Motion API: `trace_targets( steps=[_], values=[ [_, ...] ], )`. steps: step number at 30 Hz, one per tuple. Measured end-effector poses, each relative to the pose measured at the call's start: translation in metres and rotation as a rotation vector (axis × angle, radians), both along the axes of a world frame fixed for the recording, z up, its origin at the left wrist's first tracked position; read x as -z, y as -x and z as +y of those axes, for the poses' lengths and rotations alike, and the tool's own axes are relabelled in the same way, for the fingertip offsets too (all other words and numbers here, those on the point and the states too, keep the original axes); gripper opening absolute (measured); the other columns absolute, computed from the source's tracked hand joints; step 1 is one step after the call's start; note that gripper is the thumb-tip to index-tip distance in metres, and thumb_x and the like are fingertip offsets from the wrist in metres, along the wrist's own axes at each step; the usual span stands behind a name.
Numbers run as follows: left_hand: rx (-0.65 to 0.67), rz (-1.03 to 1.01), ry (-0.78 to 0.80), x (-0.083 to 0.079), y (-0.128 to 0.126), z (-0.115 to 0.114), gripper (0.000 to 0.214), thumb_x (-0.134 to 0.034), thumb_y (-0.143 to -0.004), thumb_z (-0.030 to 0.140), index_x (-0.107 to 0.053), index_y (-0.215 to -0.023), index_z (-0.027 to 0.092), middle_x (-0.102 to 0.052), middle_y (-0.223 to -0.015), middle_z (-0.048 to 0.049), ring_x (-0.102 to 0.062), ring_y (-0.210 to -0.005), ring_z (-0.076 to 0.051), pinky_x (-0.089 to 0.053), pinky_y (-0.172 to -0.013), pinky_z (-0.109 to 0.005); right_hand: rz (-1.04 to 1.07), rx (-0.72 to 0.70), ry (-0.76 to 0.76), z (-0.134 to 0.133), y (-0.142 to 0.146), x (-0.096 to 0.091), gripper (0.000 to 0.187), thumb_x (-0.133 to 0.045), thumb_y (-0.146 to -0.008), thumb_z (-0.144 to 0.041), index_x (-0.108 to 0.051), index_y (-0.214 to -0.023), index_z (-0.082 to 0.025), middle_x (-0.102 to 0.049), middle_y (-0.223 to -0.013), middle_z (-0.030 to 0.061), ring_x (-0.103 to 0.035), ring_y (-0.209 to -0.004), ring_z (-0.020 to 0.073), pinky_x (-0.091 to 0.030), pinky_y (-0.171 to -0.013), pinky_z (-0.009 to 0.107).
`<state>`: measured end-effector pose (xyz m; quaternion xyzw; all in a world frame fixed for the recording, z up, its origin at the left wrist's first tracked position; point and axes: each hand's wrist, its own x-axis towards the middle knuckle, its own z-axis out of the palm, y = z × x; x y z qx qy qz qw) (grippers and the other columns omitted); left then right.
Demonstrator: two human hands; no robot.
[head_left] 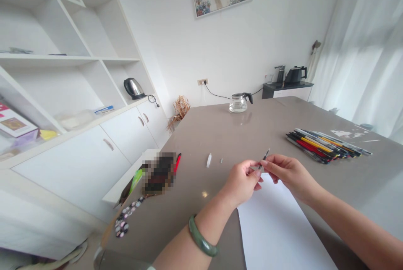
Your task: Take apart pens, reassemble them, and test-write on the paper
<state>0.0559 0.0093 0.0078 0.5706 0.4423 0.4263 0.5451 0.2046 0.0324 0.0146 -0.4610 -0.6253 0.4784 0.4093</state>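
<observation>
Both my hands meet above the grey table (233,135), over the top edge of a white sheet of paper (277,228). My left hand (242,182), with a green bangle on its wrist, pinches the lower end of a thin dark pen part (264,158). My right hand (288,173) pinches the same thin piece from the right. Its tip points up and away from me. Just beyond my hands lie a small clear pen cap (208,160) and a tiny grey piece (221,160) on the table.
A pile of several pens (324,146) lies at the right. A glass kettle (239,103) stands at the far edge. At the left edge are a red pen (177,163), a blurred dark object and a bead bracelet (126,217). White cabinets and shelves line the left wall.
</observation>
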Motion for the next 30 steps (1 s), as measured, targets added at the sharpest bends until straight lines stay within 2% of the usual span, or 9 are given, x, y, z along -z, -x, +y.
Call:
trace_targets(
  steps=[5, 11, 16, 19, 22, 25, 27, 30],
  values=[
    [0.056, 0.054, 0.043, 0.000, 0.005, 0.001, 0.034, -0.047, -0.075, 0.032, -0.048, -0.106, 0.017, -0.054, -0.074, -0.0042, -0.049, -0.052, -0.007, -0.042, -0.055, -0.024, 0.088, 0.027, 0.000, 0.003, -0.001, 0.005, 0.026, -0.054, -0.069, -0.040, -0.053, -0.061, -0.015, -0.047, -0.052, -0.0005, -0.040, -0.045, 0.0077, -0.032, -0.044, 0.021],
    [0.077, 0.049, 0.062, -0.001, 0.005, 0.000, 0.029, -0.049, -0.074, 0.034, -0.049, -0.098, 0.017, -0.053, -0.072, -0.0023, -0.049, -0.050, -0.007, -0.039, -0.051, -0.022, 0.336, 0.112, 0.001, 0.011, -0.010, 0.000, 0.024, -0.056, -0.067, -0.039, -0.050, -0.062, -0.015, -0.047, -0.053, -0.0009, -0.039, -0.045, 0.0073, -0.032, -0.043, 0.021],
    [0.033, -0.063, 0.086, -0.017, 0.008, 0.003, 0.028, -0.052, -0.072, 0.033, -0.049, -0.094, 0.017, -0.051, -0.067, -0.0003, -0.048, -0.046, -0.006, -0.038, -0.049, -0.021, 0.401, 0.142, 0.024, 0.019, -0.023, -0.001, 0.027, -0.053, -0.068, -0.042, -0.048, -0.061, -0.016, -0.044, -0.050, -0.0024, -0.038, -0.044, 0.0069, -0.032, -0.042, 0.021],
    [-0.051, -0.189, 0.065, -0.031, 0.019, 0.007, 0.030, -0.054, -0.070, 0.036, -0.049, -0.094, 0.018, -0.050, -0.066, 0.0003, -0.049, -0.048, -0.007, -0.041, -0.051, -0.023, 0.311, 0.140, 0.073, 0.024, -0.025, 0.005, 0.028, -0.050, -0.068, -0.043, -0.049, -0.063, -0.016, -0.045, -0.052, -0.0018, -0.039, -0.042, 0.0072, -0.031, -0.040, 0.021],
    [-0.194, -0.287, 0.015, -0.035, 0.038, 0.013, 0.033, -0.054, -0.070, 0.038, -0.048, -0.096, 0.019, -0.051, -0.067, 0.0002, -0.050, -0.052, -0.008, -0.044, -0.055, -0.025, 0.051, 0.073, 0.107, 0.030, -0.019, 0.009, 0.028, -0.045, -0.071, -0.042, -0.047, -0.063, -0.015, -0.047, -0.055, -0.0008, -0.037, -0.040, 0.0060, -0.029, -0.037, 0.020],
    [-0.326, -0.335, -0.038, -0.026, 0.058, 0.016, 0.036, -0.054, -0.070, 0.040, -0.048, -0.099, 0.020, -0.052, -0.070, -0.0001, -0.051, -0.054, -0.008, -0.045, -0.056, -0.025, -0.265, 0.011, 0.122, 0.042, -0.004, 0.010, 0.025, -0.044, -0.074, -0.038, -0.049, -0.063, -0.015, -0.050, -0.058, 0.0002, -0.037, -0.038, 0.0048, -0.028, -0.036, 0.020],
    [-0.395, -0.325, -0.048, -0.017, 0.068, 0.017, 0.038, -0.055, -0.069, 0.041, -0.048, -0.100, 0.020, -0.053, -0.070, -0.0002, -0.052, -0.053, -0.008, -0.045, -0.055, -0.025, -0.353, 0.011, 0.141, 0.054, 0.012, 0.010, 0.023, -0.048, -0.073, -0.033, -0.051, -0.062, -0.014, -0.051, -0.055, 0.0011, -0.039, -0.038, 0.0057, -0.028, -0.036, 0.020],
    [-0.438, -0.313, -0.076, -0.010, 0.076, 0.017, 0.040, -0.055, -0.069, 0.041, -0.047, -0.102, 0.019, -0.054, -0.070, -0.0006, -0.052, -0.053, -0.008, -0.046, -0.056, -0.025, -0.472, 0.039, 0.134, 0.074, 0.040, 0.013, 0.021, -0.050, -0.074, -0.030, -0.057, -0.069, -0.010, -0.057, -0.066, 0.0064, -0.050, -0.050, 0.0111, -0.039, -0.044, 0.024]
  ],
)
